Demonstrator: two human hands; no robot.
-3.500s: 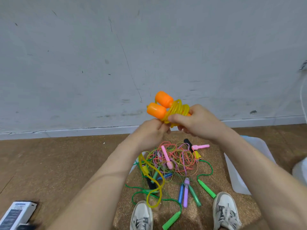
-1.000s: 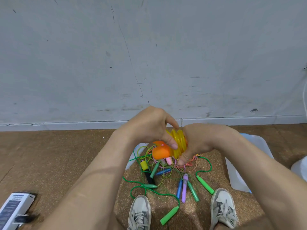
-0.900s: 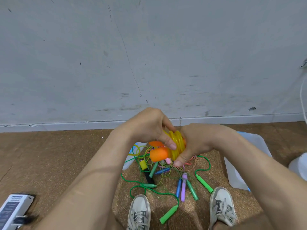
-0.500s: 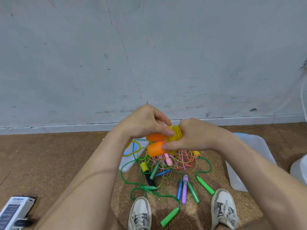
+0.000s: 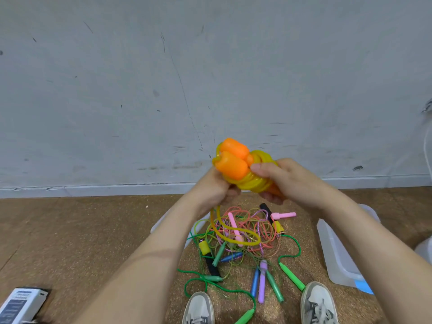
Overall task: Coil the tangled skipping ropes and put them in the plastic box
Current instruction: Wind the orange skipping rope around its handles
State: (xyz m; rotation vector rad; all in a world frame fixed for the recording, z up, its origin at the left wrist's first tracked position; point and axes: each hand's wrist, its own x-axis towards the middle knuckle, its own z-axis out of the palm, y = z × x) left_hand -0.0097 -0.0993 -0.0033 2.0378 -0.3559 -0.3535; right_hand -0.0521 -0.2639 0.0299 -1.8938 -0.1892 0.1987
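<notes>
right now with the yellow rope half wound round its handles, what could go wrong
1. A loose loop of the yellow rope hangs from the left hand over the pile; it may catch other ropes when pulled in.
2. Only the right hand pins the wraps against the orange handles; easing that grip could let them spring open.
3. A green rope lies by the shoes, easy to snag.

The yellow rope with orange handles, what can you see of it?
The yellow rope looks like shiny, see-through plastic tubing, wound in tight coils round its two chunky orange handles, which lie side by side. The right hand grips the coils; the left hand holds it from below. One loose loop hangs down toward the tangled pile on the floor.
</notes>
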